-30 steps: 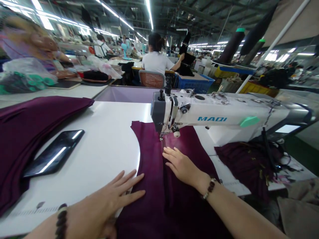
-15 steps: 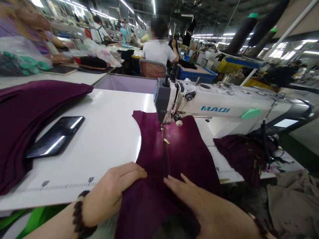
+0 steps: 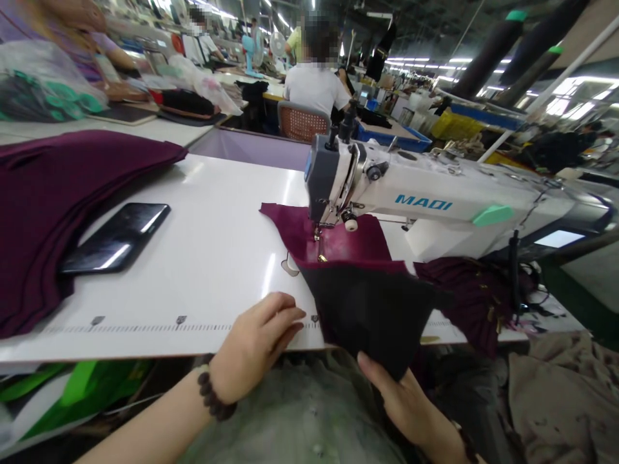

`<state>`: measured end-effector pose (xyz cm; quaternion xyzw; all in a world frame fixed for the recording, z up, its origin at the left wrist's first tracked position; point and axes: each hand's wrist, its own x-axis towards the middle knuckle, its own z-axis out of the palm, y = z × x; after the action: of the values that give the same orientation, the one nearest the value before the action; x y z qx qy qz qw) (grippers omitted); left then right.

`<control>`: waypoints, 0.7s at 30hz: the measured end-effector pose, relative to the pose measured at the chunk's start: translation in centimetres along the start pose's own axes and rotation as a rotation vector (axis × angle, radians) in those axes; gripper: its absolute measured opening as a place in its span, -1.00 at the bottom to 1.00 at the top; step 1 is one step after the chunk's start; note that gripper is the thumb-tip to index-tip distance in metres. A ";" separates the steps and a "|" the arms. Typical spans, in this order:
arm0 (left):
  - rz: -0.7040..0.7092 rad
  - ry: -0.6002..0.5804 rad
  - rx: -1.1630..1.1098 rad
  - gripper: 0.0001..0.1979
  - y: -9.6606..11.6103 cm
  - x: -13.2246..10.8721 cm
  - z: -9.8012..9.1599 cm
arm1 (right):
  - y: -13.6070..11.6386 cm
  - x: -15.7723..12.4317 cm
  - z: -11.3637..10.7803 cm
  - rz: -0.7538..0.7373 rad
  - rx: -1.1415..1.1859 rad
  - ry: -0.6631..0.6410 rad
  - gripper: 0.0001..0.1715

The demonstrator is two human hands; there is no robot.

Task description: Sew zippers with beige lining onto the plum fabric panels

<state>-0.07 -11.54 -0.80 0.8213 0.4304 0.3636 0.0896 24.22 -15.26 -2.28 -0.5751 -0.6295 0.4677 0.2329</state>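
Note:
A maroon fabric panel (image 3: 358,237) lies under the presser foot (image 3: 317,233) of a white sewing machine (image 3: 435,203). A gold zipper pull (image 3: 322,258) shows just in front of the foot. The panel's near part is folded over, with its dark underside (image 3: 370,309) facing up. My right hand (image 3: 401,393) grips the near edge of this flap, thumb on top and fingers underneath. Left of the flap, my left hand (image 3: 256,345) hovers at the table's front edge, fingers loosely bent and holding nothing. It appears apart from the fabric.
A stack of maroon panels (image 3: 97,167) lies at left, beside a black phone (image 3: 116,238). More maroon pieces with gold pulls (image 3: 464,290) sit right of the flap. Grey-brown cloth (image 3: 561,393) is at lower right. A person in white (image 3: 314,87) sits ahead.
The panel's near part has been turned over, showing its dark side. My left hand has come off the fabric; my right hand has moved down and now grips the edge.

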 end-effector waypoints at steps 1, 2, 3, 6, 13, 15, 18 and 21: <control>0.047 -0.049 0.019 -0.86 0.0 -0.3 0.6 | -0.1 -0.1 0.1 0.082 0.044 -0.005 -0.26; 0.088 -0.060 0.043 -0.84 0.0 -0.4 1.3 | -0.3 -0.1 0.3 0.150 0.081 -0.008 -0.21; 0.118 -0.053 0.068 -0.83 0.1 -0.4 1.8 | -0.5 -0.2 0.5 0.200 0.102 -0.003 -0.17; 0.178 -0.015 0.102 -0.81 0.2 -0.3 2.8 | -1.1 -0.3 0.7 0.290 0.114 0.033 -0.08; 0.213 -0.032 0.060 -0.74 0.0 -0.2 2.8 | -1.1 -0.7 0.1 0.461 0.044 -0.046 0.05; 0.222 -0.057 0.047 -0.74 0.0 -0.2 2.7 | -1.3 -0.6 -0.1 0.458 0.030 -0.052 0.02; 0.247 -0.099 0.032 -0.69 -0.1 -0.2 2.6 | -1.8 -0.2 -0.5 0.328 -0.009 -0.117 -0.06; 0.255 -0.123 0.016 -0.66 -0.2 -0.1 2.6 | -2.2 0.3 -1.3 0.142 -0.077 -0.173 -0.19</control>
<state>1.54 -11.12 -2.84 0.8908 0.3192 0.3174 0.0622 24.11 -14.34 0.08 -0.5843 -0.6225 0.5063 0.1215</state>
